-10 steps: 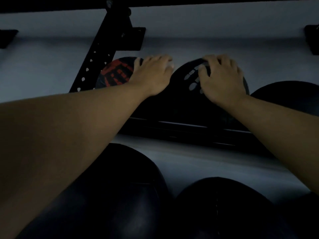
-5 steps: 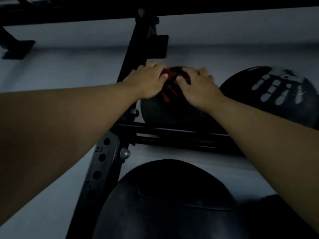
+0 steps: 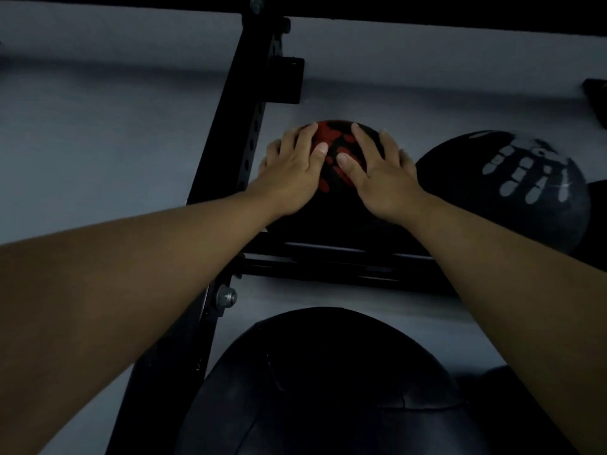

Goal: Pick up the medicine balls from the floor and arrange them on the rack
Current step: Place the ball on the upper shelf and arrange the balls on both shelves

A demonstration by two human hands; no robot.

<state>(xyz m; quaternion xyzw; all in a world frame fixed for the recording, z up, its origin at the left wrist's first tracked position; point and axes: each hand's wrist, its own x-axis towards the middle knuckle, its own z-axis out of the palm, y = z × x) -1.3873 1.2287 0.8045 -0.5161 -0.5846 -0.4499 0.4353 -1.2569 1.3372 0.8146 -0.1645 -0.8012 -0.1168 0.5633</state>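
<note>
I see red ball (image 3: 331,165) seated on rack rail (image 3: 341,257), hard against upright (image 3: 230,152). Left hand (image 3: 289,178), right hand (image 3: 381,178): palms flat on top, fingers spread, unclenched. White ball (image 3: 512,205) lies right, nearer right hand.

Two bare forearms filled much of the dim view, and no sleeve, cuff or glove showed anywhere on them up to the edge of the picture. The left hand (image 3: 292,172) wore no ring, watch or wristband, and the wrist behind it was equally plain. The right hand (image 3: 381,178) was likewise unadorned, with nothing strapped at the wrist behind it. On both hands the fingernails (image 3: 321,148) were short, rounded and unpainted, catching a little pale light at the thumb tips. Knuckle creases and tendon lines were faintly visible across the backs of the hands; finer detail was lost in the low light.
</note>
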